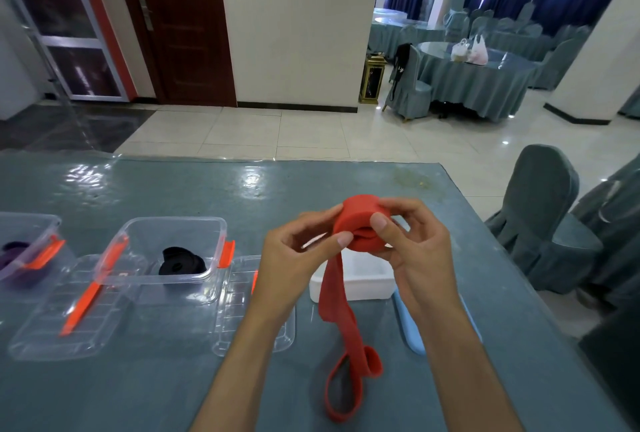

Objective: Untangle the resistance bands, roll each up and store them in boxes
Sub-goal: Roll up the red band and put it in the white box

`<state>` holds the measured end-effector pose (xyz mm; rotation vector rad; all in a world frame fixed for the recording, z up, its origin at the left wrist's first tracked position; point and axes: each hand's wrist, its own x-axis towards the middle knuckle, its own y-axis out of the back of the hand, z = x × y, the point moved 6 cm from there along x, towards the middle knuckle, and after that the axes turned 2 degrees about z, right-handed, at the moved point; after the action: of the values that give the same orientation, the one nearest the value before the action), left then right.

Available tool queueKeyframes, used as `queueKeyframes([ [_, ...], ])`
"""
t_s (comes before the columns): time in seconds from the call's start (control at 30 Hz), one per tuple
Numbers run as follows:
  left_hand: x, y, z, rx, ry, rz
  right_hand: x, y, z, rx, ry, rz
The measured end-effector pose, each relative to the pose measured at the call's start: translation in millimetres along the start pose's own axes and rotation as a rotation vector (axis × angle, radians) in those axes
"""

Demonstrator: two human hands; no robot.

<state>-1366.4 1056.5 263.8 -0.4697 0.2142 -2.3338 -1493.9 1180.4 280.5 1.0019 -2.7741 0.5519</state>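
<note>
1. Rolling the red band [360, 223]: a part-wound coil is held up above the table [173, 189], between both hands at about chest height in the head view. Its unrolled tail [337, 307] hangs straight down from the coil's underside and ends in a loose loop lying on the table, near the person.
2. Key relation: the coil's axis seems to point roughly toward the camera, with the open centre of the spiral facing the viewer. The tail's long axis is near vertical, then trails toward the near table edge. Feed direction is up from below, so my read is that the next turns must pull slack from the loop on the table.
3. Left hand [298, 251]: pinching the coil's left face, thumb tip in front on the spiral, fingers curled behind. Right hand [412, 244]: gripping the coil's right side, thumb in front, fingers wrapped round the back. Both are equally near; neither is free.
4. Both forearms come in from the bottom edge and converge on the coil.
5. White box [360, 284]: directly below the coil, behind the tail, on the table; likely the target for this band.
6. Left of it: clear box [166, 251] holding a rolled black band [180, 262]; further left, another clear box [27, 244] with a purple band [14, 253]. Clear lids [69, 320] lie flat in front.
</note>
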Motion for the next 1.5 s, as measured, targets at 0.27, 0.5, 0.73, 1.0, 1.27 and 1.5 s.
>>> queueKeyframes([
  [0.27,1,12,7,-0.026,-0.061,0.141,3,5,8,-0.089,-0.062,-0.041],
  [0.5,1,10,6,0.024,-0.045,0.048,-1,0,7,0.064,-0.057,-0.043],
  [0.73,0,5,3,0.011,-0.033,0.071,2,9,3,-0.137,-0.046,-0.038],
  [1.0,2,5,5,0.060,-0.019,0.015,-1,7,17,0.025,-0.150,-0.105],
  [1.27,1,-2,6,0.122,-0.056,-0.034,2,10,4,-0.057,0.021,-0.007],
  [1.5,7,-9,25,0.141,-0.123,-0.015,9,12,-13,-0.091,-0.024,-0.066],
])
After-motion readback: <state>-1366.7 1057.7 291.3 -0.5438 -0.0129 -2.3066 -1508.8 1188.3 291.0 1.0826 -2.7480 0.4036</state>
